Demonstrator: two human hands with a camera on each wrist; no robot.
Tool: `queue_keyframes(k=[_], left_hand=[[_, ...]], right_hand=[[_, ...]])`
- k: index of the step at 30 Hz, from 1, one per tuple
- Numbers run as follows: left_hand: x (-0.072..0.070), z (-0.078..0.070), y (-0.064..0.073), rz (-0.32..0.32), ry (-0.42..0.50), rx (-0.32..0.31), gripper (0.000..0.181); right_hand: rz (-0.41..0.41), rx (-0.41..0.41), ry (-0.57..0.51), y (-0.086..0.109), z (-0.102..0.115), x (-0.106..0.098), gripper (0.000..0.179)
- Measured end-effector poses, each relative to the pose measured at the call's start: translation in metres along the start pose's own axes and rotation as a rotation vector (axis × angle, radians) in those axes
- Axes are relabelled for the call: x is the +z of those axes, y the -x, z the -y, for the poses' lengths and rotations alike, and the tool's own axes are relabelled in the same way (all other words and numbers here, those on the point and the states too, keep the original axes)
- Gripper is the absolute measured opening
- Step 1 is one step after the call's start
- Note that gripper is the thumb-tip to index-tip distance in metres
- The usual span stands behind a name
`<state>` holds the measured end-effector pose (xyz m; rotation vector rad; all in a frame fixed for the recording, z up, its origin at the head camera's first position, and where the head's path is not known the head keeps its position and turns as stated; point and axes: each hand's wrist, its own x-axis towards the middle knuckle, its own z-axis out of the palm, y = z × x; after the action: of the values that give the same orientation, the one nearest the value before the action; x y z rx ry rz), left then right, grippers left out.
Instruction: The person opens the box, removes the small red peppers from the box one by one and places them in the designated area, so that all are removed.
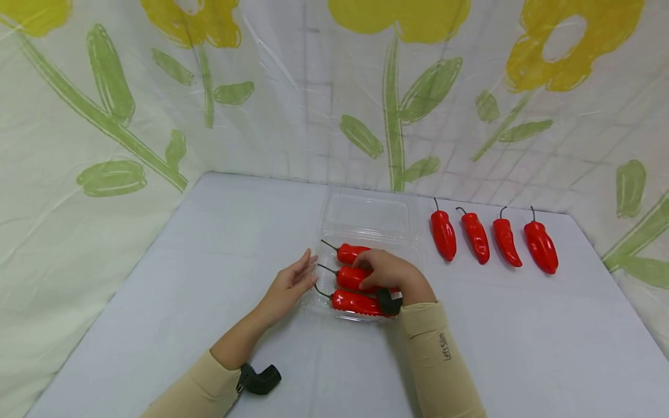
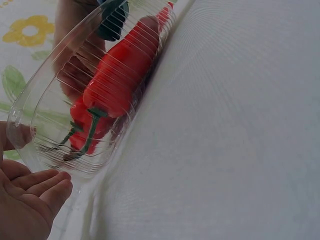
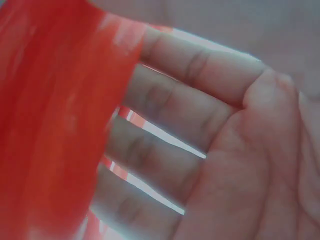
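Three glossy red, green-stemmed peppers (image 1: 355,302) lie in a clear plastic hinged box (image 1: 367,212), the right hand (image 1: 393,270) gripping the middle one (image 1: 347,277), the left hand (image 1: 286,287) loosely spread at the box's side; each looks light, firm but slippery, best held around its body.

Head camera looks forward and down over a white table (image 1: 235,232).
Left-wrist view, near and side-on, shares the clear box (image 2: 44,80) with it; right-wrist view sits tight on a pepper (image 3: 60,125).

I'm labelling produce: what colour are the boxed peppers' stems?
Dark green; the stems show best in the left wrist view.
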<state>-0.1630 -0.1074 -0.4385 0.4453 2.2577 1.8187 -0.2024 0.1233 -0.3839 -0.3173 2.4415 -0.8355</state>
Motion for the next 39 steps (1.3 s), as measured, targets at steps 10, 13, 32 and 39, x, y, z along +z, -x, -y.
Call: queue_keyframes(k=[10,13,32,39], left_hand=[[-0.001,0.0,0.001,0.001,-0.009,0.009,0.064],[-0.002,0.0,0.001,-0.005,-0.006,0.018,0.063],[-0.001,0.002,-0.002,-0.003,-0.019,0.038,0.062],[-0.001,0.001,-0.001,0.001,-0.027,0.011,0.063]], right_hand=[[-0.107,-0.096,0.008,0.0,0.006,-0.004,0.044],[-0.114,-0.113,0.007,0.0,0.007,-0.005,0.042],[-0.169,-0.178,-0.035,0.019,0.016,-0.019,0.049],[-0.2,-0.176,-0.057,0.034,0.014,-0.029,0.051]])
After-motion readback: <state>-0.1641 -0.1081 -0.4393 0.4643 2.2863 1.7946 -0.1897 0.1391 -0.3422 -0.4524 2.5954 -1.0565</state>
